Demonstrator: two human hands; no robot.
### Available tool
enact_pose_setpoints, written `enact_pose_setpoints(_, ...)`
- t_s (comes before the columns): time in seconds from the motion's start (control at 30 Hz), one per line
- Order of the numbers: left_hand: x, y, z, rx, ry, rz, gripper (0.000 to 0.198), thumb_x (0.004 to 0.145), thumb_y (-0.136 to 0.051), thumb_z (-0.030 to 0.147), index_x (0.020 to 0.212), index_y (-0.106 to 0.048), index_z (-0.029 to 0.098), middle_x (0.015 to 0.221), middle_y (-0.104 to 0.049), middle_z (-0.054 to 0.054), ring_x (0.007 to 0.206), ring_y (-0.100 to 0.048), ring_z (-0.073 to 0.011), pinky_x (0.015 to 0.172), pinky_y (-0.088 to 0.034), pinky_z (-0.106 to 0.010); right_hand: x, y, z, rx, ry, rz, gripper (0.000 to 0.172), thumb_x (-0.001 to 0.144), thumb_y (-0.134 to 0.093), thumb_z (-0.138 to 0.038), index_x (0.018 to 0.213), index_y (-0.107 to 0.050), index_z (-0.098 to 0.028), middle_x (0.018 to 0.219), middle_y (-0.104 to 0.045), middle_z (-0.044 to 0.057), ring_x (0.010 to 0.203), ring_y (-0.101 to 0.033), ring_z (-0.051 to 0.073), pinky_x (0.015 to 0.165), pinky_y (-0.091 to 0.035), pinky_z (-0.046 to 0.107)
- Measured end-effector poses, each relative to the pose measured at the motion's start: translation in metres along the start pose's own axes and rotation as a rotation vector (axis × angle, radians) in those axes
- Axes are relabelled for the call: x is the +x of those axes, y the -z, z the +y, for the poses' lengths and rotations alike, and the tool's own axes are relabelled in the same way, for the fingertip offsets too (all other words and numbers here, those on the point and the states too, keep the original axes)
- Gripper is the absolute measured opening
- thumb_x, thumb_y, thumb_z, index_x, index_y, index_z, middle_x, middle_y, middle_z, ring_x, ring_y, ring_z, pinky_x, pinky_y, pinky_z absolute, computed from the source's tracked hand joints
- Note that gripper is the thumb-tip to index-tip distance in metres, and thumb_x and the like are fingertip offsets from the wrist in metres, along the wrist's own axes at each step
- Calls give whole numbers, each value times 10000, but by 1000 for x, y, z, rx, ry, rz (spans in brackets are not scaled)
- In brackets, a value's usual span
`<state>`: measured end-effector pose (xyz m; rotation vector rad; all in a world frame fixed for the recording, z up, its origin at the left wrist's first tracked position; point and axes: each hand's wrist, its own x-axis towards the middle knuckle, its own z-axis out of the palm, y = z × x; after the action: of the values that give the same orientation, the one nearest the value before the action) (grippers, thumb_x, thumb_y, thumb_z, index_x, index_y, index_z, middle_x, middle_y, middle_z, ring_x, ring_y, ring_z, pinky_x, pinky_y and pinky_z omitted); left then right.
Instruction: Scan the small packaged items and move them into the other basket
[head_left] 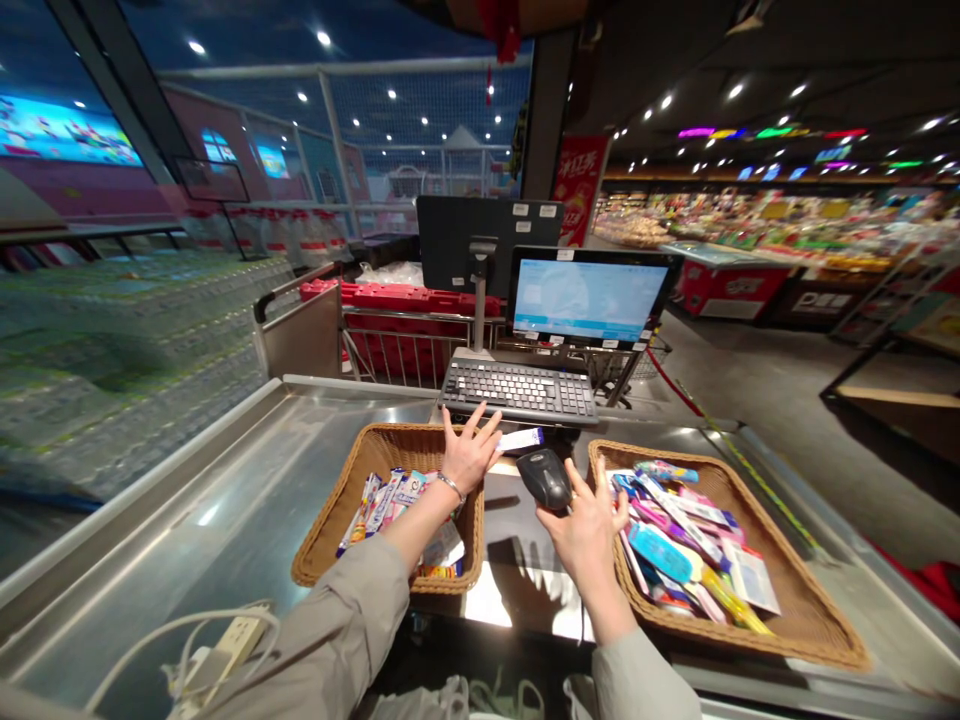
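My left hand [469,450] hovers over the far right corner of the left wicker basket [330,535], fingers spread, with a small white and blue packet [521,439] pinched at its fingertips. My right hand [589,520] grips a black handheld barcode scanner [544,478] between the two baskets. The right wicker basket [806,620] holds several colourful toothbrush packs [675,545]. Similar packs [386,500] lie in the left basket.
A keyboard [519,390] and a lit monitor [585,298] stand behind the baskets on the steel checkout counter [225,500]. A white power strip with cable [225,645] lies at the near left. Red shopping baskets [405,325] sit behind a rail.
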<state>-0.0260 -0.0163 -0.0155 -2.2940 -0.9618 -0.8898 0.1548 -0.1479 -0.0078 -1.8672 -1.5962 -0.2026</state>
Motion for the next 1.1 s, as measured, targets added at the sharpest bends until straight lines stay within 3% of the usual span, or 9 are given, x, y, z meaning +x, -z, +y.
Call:
enact_pose_setpoints(0.23, 1, -4, -1, -9, 0, -3, 212, 918, -561, 358, 1072, -674, 266, 1394, -557, -70, 1410, -346, -318, 1094, 102, -756, 1, -3, 2, 10, 16, 29, 177, 748, -612, -333, 844, -733, -248, 1268, -640, 47, 1396, -266, 342, 1083, -101, 617)
enact_pose_setpoints(0.67, 20, -12, 10, -72, -42, 22, 206, 910, -564, 337, 1066, -681, 270, 1385, -566, -75, 1386, -388, -324, 1091, 101, -754, 5, -1, 26, -71, -35, 103, 269, 770, -575, -404, 930, -727, -250, 1276, -630, 59, 1395, -269, 327, 1067, -180, 586)
enact_pose_setpoints(1.1, 54, -25, 46, -162, -123, 57, 219, 934, -520, 356, 1069, -670, 271, 1393, -560, -62, 1375, -410, -303, 1110, 123, -719, 8, 34, 51, -75, -262, 183, 329, 783, -535, -419, 978, -716, -224, 1251, -646, 70, 1398, -270, 292, 1102, -152, 511)
